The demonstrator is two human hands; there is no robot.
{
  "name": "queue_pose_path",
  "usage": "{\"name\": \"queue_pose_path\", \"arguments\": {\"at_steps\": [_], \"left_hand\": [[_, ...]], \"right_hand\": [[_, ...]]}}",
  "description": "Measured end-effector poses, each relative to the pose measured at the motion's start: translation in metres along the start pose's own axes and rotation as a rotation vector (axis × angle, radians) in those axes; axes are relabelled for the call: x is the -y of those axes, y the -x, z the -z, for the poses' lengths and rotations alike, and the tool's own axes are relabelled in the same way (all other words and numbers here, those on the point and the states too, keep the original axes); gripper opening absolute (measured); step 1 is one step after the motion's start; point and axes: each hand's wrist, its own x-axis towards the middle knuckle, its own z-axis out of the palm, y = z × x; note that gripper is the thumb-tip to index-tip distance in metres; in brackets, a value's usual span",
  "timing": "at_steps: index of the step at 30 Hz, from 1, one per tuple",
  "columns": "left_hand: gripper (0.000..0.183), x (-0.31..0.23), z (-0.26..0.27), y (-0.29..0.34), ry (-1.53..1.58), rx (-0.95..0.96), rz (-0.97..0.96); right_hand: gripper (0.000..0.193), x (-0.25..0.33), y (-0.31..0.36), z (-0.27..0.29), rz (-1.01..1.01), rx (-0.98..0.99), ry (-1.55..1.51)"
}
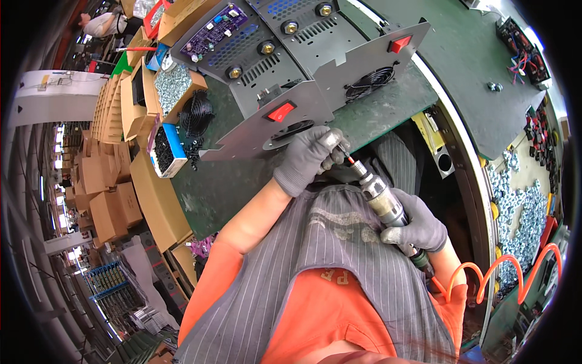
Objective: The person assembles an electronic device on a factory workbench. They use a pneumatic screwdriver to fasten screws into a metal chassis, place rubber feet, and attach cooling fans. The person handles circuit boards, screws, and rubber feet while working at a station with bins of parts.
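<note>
My right hand [418,224], in a grey glove, is wrapped round a pneumatic screwdriver [383,200] held in front of my apron. Its bit [350,159] points up and left toward my left hand [312,153], also gloved. The left fingers are pinched together at the bit's tip; whatever they hold there is too small to make out. Just beyond stand two grey sheet-metal panels, each with a red rocker switch: the nearer panel [242,134] and the farther panel [388,64]. A black fan [370,84] is set behind the farther one.
A purple circuit board [215,31] is mounted on the grey casing. Left on the green bench [209,197] are a box of screws [173,88], black fan grilles [197,114] and a box of black screws [163,151]. An orange coiled hose [509,261] runs right, near piled metal fittings [524,212].
</note>
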Motion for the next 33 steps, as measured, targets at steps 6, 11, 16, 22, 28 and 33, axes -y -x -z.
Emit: {"name": "queue_pose_path", "arguments": {"at_steps": [6,11,16,22,28,33], "left_hand": [[0.043,-0.011,0.0,-0.01,-0.111,0.098,0.003],[0.042,-0.08,-0.037,0.009,-0.885,0.513,-0.043],[0.054,-0.189,-0.057,0.01,-1.325,0.181,-0.672],[0.058,-0.207,-0.053,-0.083,-1.244,0.32,0.004],[0.047,-0.197,-0.035,-0.102,-1.191,0.466,0.119],[0.053,-0.2,-0.045,-0.096,-1.214,0.448,0.079]], "right_hand": [[0.065,-0.006,0.001,0.006,0.027,-0.042,0.012],[0.073,-0.01,0.0,0.028,0.074,-0.269,-0.006],[0.075,-0.009,-0.008,0.061,0.041,-0.387,0.139],[0.074,-0.003,-0.023,0.068,0.06,-0.394,0.153],[0.073,0.003,-0.029,0.073,0.088,-0.38,0.202],[0.065,0.008,-0.03,0.081,0.032,-0.318,0.242]]}}
